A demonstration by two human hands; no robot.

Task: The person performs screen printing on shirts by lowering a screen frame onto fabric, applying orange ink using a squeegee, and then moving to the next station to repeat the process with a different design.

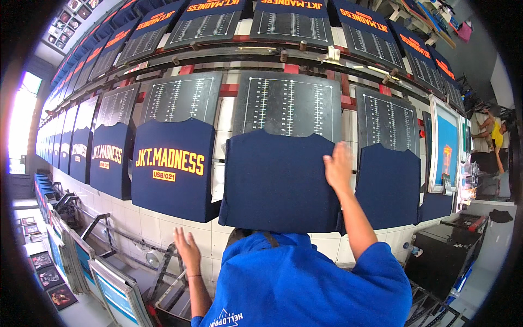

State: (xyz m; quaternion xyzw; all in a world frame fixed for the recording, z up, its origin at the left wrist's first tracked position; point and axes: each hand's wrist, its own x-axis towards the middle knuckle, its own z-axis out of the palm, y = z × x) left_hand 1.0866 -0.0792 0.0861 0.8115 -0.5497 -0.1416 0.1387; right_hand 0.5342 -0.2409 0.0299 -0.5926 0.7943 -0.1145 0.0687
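At the centre of the row of boards, in the head view, a plain navy shirt [278, 185] is pulled over the lower half of a dark board [289, 103]. The board's upper half is bare and shows white ruled scale lines.

Your right hand [338, 166] lies flat on this shirt near its upper right corner, just below the shirt's top edge. The fingers are straight and close together, pointing up the board. The palm faces the cloth, and the hand grips nothing.

Your left hand [188, 248] is open with the fingers spread and holds nothing. It is off the boards, below the lower edge of the neighbouring printed shirt [174, 169], in front of the white tiled surface [147, 223]. It touches no shirt.

The printed shirt sits on the board just to the left of the plain one and carries yellow and orange lettering. A second plain navy shirt [388, 185] sits on the board just to the right. More printed shirts run off along the row to the left, and an upper row of boards [289, 16] hangs above.

A framed screen with blue mesh [448, 144] stands at the right end of the row. Stacked frames [117, 294] lean at the lower left. Another person in a yellow top [497, 133] is at the far right, well apart from your hands.
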